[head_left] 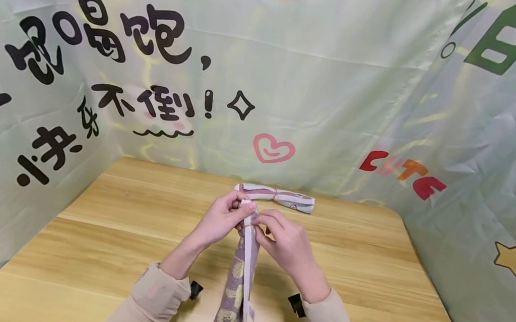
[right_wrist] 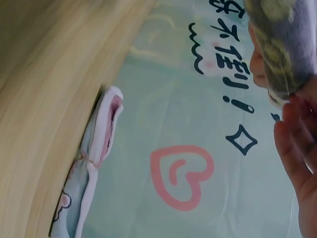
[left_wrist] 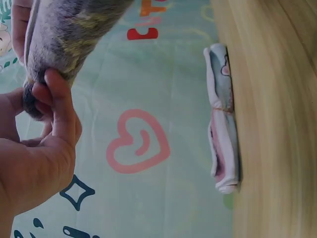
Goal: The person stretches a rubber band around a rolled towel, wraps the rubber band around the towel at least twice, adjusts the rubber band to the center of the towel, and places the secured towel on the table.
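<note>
A rolled purple towel (head_left: 231,290) with yellow patches and a white edge stretches toward the camera, its far end lifted between both hands. My left hand (head_left: 224,216) grips that far end, thumb on top; in the left wrist view its fingers curl round the grey-purple roll (left_wrist: 69,39). A thin band (head_left: 248,224) crosses the roll just below the left thumb. Right beside the band, my right hand (head_left: 285,241) pinches at the roll's side with bent fingers. The right wrist view shows the right fingers (right_wrist: 290,134) against the roll's end.
A second rolled towel (head_left: 298,200), white, pink and grey-blue with a band round its middle, lies near the back edge of the wooden table (head_left: 122,211). Printed cloth walls (head_left: 336,96) enclose the table at the back and sides.
</note>
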`<state>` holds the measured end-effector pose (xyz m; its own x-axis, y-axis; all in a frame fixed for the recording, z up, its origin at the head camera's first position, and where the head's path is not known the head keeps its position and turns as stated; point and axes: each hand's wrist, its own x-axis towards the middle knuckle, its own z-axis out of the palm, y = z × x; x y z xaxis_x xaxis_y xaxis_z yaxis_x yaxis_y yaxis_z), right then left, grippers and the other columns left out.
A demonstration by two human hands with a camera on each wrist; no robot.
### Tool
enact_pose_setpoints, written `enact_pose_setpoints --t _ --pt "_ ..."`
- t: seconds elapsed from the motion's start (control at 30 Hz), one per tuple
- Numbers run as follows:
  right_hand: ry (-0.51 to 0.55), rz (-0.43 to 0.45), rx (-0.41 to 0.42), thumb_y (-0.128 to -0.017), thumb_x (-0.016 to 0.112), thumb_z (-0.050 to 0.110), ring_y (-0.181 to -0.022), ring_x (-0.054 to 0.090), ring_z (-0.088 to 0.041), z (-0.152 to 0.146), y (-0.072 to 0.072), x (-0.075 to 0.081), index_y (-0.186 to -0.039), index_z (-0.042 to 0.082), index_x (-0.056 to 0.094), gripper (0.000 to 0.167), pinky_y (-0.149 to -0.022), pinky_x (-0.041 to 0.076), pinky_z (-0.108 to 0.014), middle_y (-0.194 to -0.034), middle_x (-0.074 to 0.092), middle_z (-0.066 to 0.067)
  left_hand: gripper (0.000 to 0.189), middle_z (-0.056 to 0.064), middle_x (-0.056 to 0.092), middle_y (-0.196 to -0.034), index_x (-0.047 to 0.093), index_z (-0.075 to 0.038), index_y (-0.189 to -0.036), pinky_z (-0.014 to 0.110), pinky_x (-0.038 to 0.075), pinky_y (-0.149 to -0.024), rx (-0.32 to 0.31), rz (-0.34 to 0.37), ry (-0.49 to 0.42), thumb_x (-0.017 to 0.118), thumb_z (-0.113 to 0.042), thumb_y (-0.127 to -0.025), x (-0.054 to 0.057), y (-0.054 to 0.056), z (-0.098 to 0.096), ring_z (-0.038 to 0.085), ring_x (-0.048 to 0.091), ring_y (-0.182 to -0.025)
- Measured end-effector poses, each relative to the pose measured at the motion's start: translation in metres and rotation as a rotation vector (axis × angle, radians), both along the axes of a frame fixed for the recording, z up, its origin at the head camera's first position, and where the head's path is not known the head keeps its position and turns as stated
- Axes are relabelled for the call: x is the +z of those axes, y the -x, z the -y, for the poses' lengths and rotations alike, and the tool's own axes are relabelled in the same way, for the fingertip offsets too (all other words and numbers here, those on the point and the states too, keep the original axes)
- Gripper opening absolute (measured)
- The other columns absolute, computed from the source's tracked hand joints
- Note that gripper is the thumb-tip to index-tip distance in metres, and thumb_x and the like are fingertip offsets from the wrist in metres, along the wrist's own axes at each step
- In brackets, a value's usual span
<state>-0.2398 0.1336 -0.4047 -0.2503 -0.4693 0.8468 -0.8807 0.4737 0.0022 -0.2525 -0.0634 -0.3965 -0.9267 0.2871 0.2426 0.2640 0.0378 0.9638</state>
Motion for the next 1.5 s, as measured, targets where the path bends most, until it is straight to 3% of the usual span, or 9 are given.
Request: enact_pose_setpoints --t 0.17,0.3,0.47,0.63,0.83,1.03,1.17,1.33,1.5 --pt "-0.01 0.017 0.054 -0.082 0.076 -0.001 -0.084 0.071 -0.017 -0.003 0.001 0.001 -0.097 0.005 0.073 0.016 -0.076 0.06 -0.024 -0.099 0.073 -0.006 0.02 0.004 0.061 -0.082 0.061 0.002 -0.108 0.022 0.052 -0.06 -0.068 0.026 0.035 0.062 -0.018 -0.106 0.001 -0.001 0.0 0.011 0.058 -0.067" --pt "0.013 0.032 0.082 -0.083 0.077 -0.002 -0.088 0.072 -0.02 -0.002 0.002 0.001 -0.098 0.003 0.074 0.016 -0.081 0.061 -0.026 -0.1 0.073 -0.008 0.02 0.005 0.06 -0.082 0.06 0.005 -0.108 0.021 0.051 -0.059 -0.057 0.021 0.004 0.06 -0.015 -0.107 0.001 -0.001 -0.001 0.01 0.056 -0.066" --pt "0.034 0.075 0.098 -0.08 0.075 -0.005 -0.074 0.068 -0.016 0.002 0.001 0.0 -0.095 0.002 0.071 0.018 -0.071 0.057 -0.018 -0.097 0.072 -0.007 0.02 0.003 0.057 -0.077 0.063 0.006 -0.107 0.021 0.048 -0.055 0.009 0.005 -0.015 0.061 -0.014 -0.105 -0.003 -0.001 -0.005 0.009 0.052 -0.063" --pt "0.043 0.075 0.087 -0.075 0.07 -0.004 -0.063 0.061 -0.012 0.005 -0.001 -0.002 -0.089 0.006 0.067 0.018 -0.061 0.05 -0.012 -0.09 0.069 -0.004 0.018 0.001 0.056 -0.076 0.065 0.005 -0.107 0.02 0.044 -0.054 0.026 -0.012 -0.025 0.063 -0.013 -0.104 -0.005 -0.002 -0.008 0.008 0.05 -0.062" --pt "0.069 0.083 0.081 -0.079 0.064 -0.001 -0.066 0.063 -0.01 0.007 -0.004 -0.003 -0.086 0.008 0.065 0.011 -0.063 0.054 -0.013 -0.084 0.067 -0.002 0.016 0.001 0.058 -0.078 0.064 0.007 -0.106 0.019 0.044 -0.055 0.034 -0.059 -0.063 0.063 -0.009 -0.103 -0.002 -0.003 -0.008 0.007 0.052 -0.063" --pt "0.073 0.112 0.144 -0.081 0.065 -0.003 -0.069 0.066 -0.012 0.011 -0.006 -0.004 -0.089 0.005 0.066 0.012 -0.067 0.056 -0.014 -0.086 0.068 -0.004 0.016 0.002 0.057 -0.078 0.063 0.008 -0.105 0.019 0.044 -0.056 0.089 -0.091 -0.094 0.063 -0.008 -0.103 0.003 -0.003 -0.005 0.008 0.051 -0.065" --pt "0.121 0.139 0.154 -0.08 0.065 -0.006 -0.07 0.065 -0.015 0.013 -0.006 -0.005 -0.092 0.004 0.065 0.016 -0.065 0.057 -0.018 -0.088 0.068 -0.005 0.016 0.002 0.055 -0.079 0.063 0.006 -0.107 0.019 0.043 -0.057 0.066 -0.106 -0.079 0.061 -0.009 -0.104 0.005 -0.002 -0.001 0.009 0.05 -0.066" --pt "0.263 0.294 0.175 -0.083 0.07 -0.01 -0.071 0.064 -0.02 0.012 -0.006 -0.005 -0.105 0.0 0.063 0.025 -0.062 0.058 -0.028 -0.094 0.066 -0.011 0.022 0.002 0.055 -0.085 0.055 0.01 -0.114 0.02 0.046 -0.06 -0.06 -0.098 -0.122 0.053 -0.011 -0.108 0.005 0.0 0.007 0.009 0.052 -0.07" --pt "0.275 0.653 0.146 -0.096 0.072 0.004 -0.079 0.068 -0.021 0.009 -0.01 -0.002 -0.12 0.002 0.064 0.025 -0.066 0.061 -0.033 -0.102 0.07 -0.011 0.028 0.002 0.056 -0.09 0.048 0.008 -0.116 0.025 0.05 -0.06 -0.19 -0.183 -0.193 0.045 -0.02 -0.112 0.004 0.004 0.019 0.01 0.056 -0.072"
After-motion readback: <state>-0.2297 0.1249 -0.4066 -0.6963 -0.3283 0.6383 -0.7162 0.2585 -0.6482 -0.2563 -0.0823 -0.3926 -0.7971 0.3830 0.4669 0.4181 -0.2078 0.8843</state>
